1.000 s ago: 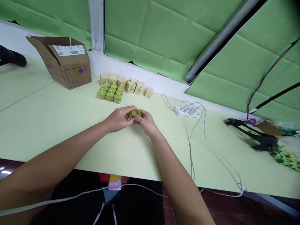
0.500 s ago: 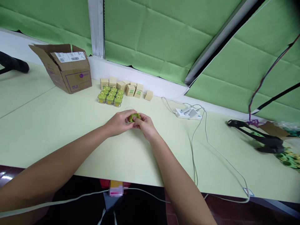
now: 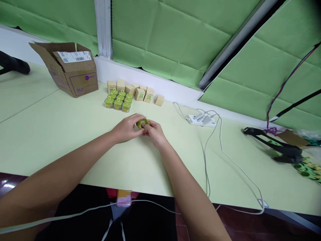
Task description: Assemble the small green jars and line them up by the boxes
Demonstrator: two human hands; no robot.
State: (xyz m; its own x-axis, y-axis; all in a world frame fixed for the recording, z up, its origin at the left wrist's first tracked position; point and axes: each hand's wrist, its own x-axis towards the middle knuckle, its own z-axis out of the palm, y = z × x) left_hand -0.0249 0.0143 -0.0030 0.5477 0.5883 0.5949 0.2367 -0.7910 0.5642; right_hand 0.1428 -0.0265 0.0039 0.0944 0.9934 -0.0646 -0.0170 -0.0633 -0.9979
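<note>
Between both hands, just above the table, is a small green lid-like piece (image 3: pixel 140 122) with a wavy rim. My left hand (image 3: pixel 128 128) is closed around its left side. My right hand (image 3: pixel 154 134) grips the right side, its thumb pressed onto the green inner face. Fingers hide the underside, so I cannot tell whether anything is joined to it. Beyond the hands, small clear jars (image 3: pixel 118 104) with green lids and loop handles stand in tidy rows.
Several small tan boxes (image 3: pixel 139 94) stand behind the jars. An opened cardboard carton (image 3: pixel 82 80) is at the back left. A power strip (image 3: pixel 200 120) with white cables lies to the right. Farther right are a black stand-like object (image 3: pixel 288 150) and green pieces (image 3: pixel 307 170).
The green piece has tilted slightly in my hands and its inner face shows a little differently. Both hands keep their hold, and the whole view has shifted slightly.
</note>
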